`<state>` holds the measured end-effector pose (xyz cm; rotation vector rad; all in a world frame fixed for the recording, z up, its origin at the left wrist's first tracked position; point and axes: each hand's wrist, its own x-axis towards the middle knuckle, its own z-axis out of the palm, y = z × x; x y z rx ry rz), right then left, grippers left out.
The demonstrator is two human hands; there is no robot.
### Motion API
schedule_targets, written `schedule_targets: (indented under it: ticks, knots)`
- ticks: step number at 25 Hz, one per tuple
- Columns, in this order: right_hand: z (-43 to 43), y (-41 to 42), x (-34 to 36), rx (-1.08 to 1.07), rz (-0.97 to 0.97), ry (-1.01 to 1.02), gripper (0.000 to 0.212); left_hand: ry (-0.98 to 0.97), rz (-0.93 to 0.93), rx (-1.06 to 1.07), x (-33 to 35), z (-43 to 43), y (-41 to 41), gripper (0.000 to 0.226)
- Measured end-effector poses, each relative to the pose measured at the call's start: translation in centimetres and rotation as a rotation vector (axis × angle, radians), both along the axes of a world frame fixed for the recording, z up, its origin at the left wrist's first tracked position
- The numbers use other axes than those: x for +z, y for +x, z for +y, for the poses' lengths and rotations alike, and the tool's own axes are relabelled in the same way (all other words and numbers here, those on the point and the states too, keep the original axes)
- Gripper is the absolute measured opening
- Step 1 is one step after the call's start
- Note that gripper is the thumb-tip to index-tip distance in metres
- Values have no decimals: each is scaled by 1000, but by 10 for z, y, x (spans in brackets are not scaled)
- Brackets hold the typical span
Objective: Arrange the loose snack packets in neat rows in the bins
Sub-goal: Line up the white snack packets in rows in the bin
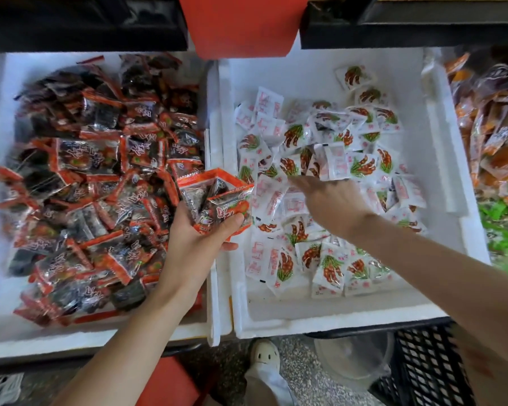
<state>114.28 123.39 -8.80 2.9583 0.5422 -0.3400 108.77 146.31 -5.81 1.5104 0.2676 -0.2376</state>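
Forearms [423, 259] reach in from the near edge. The left hand [197, 238] grips a bunch of red-and-black packets [217, 197] over the right edge of the left bin [71, 341] — the right hand [332, 200], fingers straight, touches loose white packets [329, 268] heaped in the right bin [335, 317].

We see bare floor in the right bin [291, 71] along its back, right side and front; white packets [329, 171] heap the middle. Red packets [100, 171] fill the left bin [71, 338] almost wall to wall. A red panel [241, 22] and black shelves [85, 22] overhang the back.
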Motion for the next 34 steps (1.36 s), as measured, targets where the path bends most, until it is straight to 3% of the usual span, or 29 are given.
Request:
schedule_targets:
  ticks: [2, 4, 8, 14, 18, 20, 22, 26, 29, 34]
  knots:
    - [26, 8, -11, 142, -77, 43, 55, -5, 5, 1, 2, 1, -1, 47]
    - [40, 25, -23, 206, -44, -71, 62, 0, 5, -3, 2, 4, -2, 49]
    - [34, 27, -40, 85, 56, -86, 72, 40, 21, -25, 0, 9, -6, 46]
    - [25, -27, -28, 26, 183, -14, 67, 43, 48, -62, 4, 19, -13, 42]
    - [17, -73, -12, 48, 307, -180, 65, 18, 92, -117, 7, 34, -22, 38]
    - [38, -91, 7, -71, 257, 52, 58, 12, 110, -164, 8, 46, -31, 38]
    - [80, -103, 31, -243, 233, 484, 53, 17, 135, -216, 12, 56, -40, 37]
    - [175, -113, 58, -617, 541, 1316, 35, 85, 213, -234, 18, 97, -52, 33]
    - [223, -108, 52, -705, 599, 1445, 29, 191, 238, -278, 22, 143, -60, 40]
    - [279, -92, 33, -826, 515, 1531, 20, 11, 286, -31, 13, 212, -68, 54]
